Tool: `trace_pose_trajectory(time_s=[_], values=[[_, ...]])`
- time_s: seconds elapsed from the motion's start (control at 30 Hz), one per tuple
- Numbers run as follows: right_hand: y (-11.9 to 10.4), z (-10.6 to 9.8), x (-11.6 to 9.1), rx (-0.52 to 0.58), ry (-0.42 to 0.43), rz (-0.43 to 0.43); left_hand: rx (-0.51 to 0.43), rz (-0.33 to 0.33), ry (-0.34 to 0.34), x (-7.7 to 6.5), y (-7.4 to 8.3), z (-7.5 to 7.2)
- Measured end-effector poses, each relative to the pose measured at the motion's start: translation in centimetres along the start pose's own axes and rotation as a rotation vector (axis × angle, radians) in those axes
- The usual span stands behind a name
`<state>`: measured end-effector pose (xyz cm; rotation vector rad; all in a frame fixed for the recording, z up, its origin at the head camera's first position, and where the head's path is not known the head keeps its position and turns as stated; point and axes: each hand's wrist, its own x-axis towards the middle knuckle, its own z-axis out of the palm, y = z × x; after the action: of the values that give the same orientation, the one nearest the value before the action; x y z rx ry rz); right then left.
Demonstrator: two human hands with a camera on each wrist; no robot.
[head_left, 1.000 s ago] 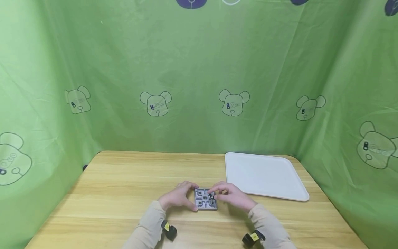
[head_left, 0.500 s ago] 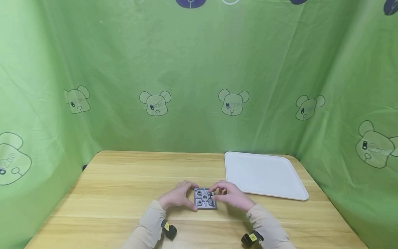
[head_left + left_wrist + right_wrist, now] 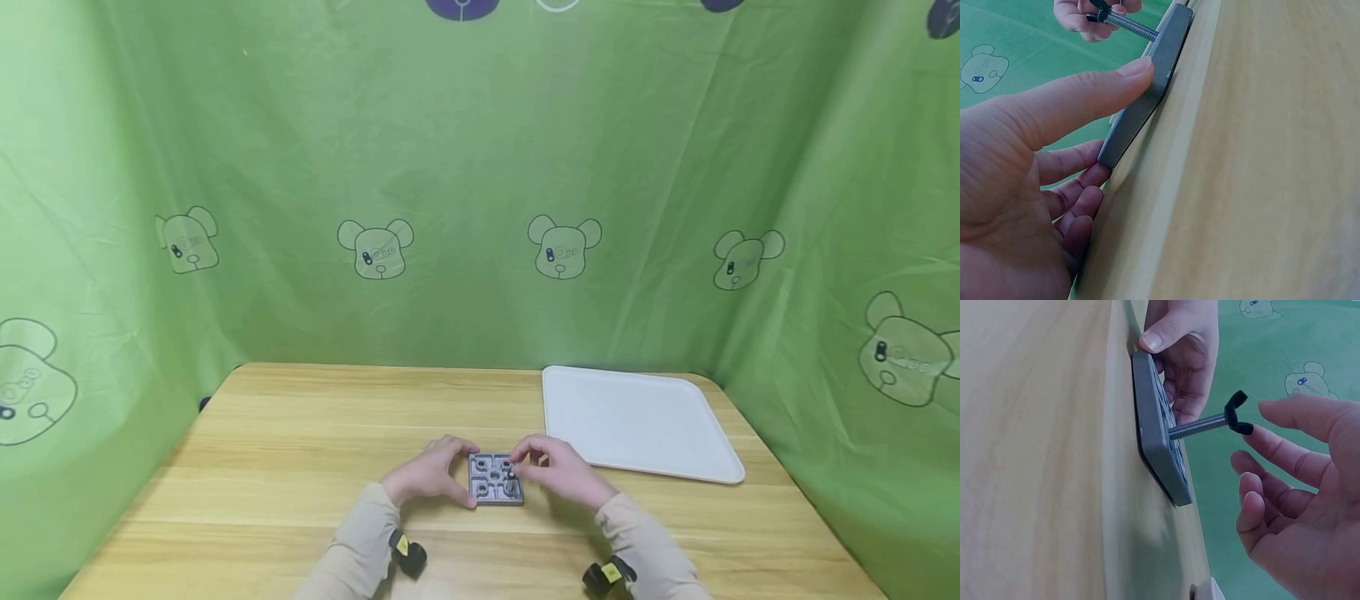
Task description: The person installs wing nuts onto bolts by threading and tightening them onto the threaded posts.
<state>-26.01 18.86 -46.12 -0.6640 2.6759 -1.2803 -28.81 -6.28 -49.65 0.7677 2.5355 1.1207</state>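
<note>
A grey square plate with raised ribs and round bosses lies on the wooden table. My left hand grips its left side, thumb on the near edge and fingers at the far one. From a right-hand corner of the plate stands a wing bolt, with a threaded steel shank and black wings. My right hand is held around the wings. In the right wrist view the index fingertip meets the lower wing, while a small gap separates the thumb from the upper one. The other right fingers are loosely bent.
A white tray lies at the back right of the table, just beyond my right hand. Green printed curtains surround the table at the back and sides. Each forearm wears a black wrist device.
My right fingers have drawn back slightly to the right from the wing bolt's head, so more of the plate shows. My left hand and the plate stay in place.
</note>
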Motion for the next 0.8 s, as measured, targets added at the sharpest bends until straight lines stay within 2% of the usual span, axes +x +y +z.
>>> trace_pose_trajectory(time_s=[0.27,0.5,0.8], values=[[0.13,-0.44,-0.08,-0.025,0.011,0.022,0.011,-0.002,-0.002,0.02,0.07,-0.06],[0.18,-0.74,-0.2,-0.048,0.012,0.001,0.023,0.0,-0.005,0.09,-0.13,0.1],[0.1,-0.6,-0.12,-0.004,-0.008,-0.018,0.005,-0.013,-0.003,0.13,-0.21,0.08]])
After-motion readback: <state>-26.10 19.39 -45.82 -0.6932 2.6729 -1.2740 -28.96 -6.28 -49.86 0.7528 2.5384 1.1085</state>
